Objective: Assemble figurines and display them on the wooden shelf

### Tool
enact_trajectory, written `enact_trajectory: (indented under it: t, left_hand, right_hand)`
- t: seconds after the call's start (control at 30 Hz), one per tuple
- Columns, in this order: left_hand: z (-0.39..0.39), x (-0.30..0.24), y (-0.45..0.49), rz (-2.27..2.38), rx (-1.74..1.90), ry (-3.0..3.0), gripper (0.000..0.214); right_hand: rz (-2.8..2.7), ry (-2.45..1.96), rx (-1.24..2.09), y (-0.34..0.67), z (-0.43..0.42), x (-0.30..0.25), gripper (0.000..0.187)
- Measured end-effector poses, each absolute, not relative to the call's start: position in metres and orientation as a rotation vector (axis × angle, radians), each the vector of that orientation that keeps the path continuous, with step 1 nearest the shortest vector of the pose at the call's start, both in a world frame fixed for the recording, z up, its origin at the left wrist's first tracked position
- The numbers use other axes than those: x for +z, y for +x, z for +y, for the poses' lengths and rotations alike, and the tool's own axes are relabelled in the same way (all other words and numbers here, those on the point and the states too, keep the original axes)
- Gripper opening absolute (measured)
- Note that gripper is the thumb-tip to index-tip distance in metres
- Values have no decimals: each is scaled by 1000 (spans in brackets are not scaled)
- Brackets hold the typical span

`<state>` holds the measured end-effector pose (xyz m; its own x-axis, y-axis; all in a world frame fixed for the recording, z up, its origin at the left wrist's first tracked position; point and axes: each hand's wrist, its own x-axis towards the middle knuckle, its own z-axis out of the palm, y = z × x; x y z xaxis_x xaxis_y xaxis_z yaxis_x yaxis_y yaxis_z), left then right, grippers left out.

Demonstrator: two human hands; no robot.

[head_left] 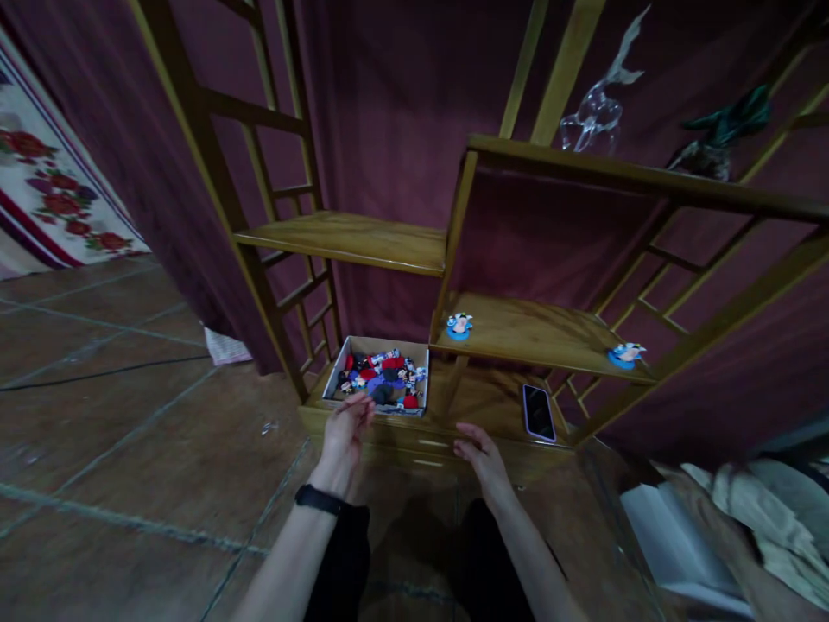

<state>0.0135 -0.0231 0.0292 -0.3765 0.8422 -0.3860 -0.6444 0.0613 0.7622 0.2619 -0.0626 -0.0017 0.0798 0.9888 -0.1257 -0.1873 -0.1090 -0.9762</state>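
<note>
A white box (343, 363) full of small colourful figurines sits on the bottom board of a wooden shelf unit (363, 240). My left hand (345, 432), with a black band at the wrist, hovers just in front of the box, fingers loosely curled and apart, holding nothing I can see. My right hand (480, 449) rests near the front edge of the bottom board, fingers relaxed and apart, empty. Two small figurines on blue bases stand on the middle shelf, one at its left end (459, 326) and one at its right end (625, 354).
A phone (539, 412) lies flat on the bottom board right of my hands. A glass deer (599, 99) and a dark ornament (722, 130) stand on the top shelf. White fabric or papers (686, 536) lie at the lower right. Brown tiled floor spreads to the left.
</note>
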Motion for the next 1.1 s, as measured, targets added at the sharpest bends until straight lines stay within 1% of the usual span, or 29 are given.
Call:
enact_trajectory:
  t: [0.13,0.23,0.4,0.53,0.63,0.73,0.83,0.97,1.1]
  left_hand:
    - [25,32,-8,1130,1760,-19,25]
    - [41,25,-26,1101,1865,-135,25]
    - [45,20,-57,967,1797,-297,29]
    - [51,23,-75,907,1824,-301,28]
    - [58,24,-84,887,1836,-304,28]
    - [63,25,-89,882,1818,-309,27]
    - [66,28,-90,875,1795,-326,27]
    - [67,31,-91,867,1776,-352,26]
    - [67,29,-95,880,1778,-347,28]
  right_hand:
    - [-1077,-1222,1321,235,-34,-10,31]
    - [-1212,-1220,1304,213,-9,-19,29]
    - [-1416,-1241,1225,173,43,-34,25]
    - [-1719,-1280,949,140,83,-37,28]
    - [-2063,-1146,733,115,103,-36,32]
    - [-2393,-918,670,93,115,-39,31]
    - [-2640,-820,651,84,123,-46,27]
    - [-2784,-922,558,92,133,-48,24]
    - [-2764,-1088,402,98,137,-38,23]
